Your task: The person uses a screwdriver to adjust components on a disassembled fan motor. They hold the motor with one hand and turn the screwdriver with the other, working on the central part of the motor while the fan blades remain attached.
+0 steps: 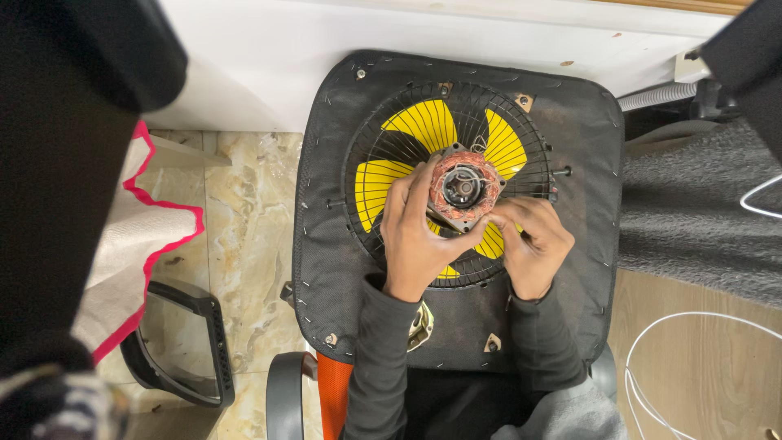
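Observation:
A round black wire fan guard [521,106] with yellow blades [425,124] behind it lies flat on a black padded board [586,147]. At its centre sits the bare fan motor [464,187], with copper windings around a dark hub. My left hand [415,236] grips the motor's left side. My right hand [533,244] is closed at the motor's lower right edge, fingers curled; what it pinches is hidden. Both arms wear dark grey sleeves.
The board rests on a chair with a black armrest [183,350] and an orange part [332,399]. Marble floor tiles [244,220] lie to the left, with a red-edged cloth [155,236]. A grey blanket [692,220] and white cable [652,391] are at the right.

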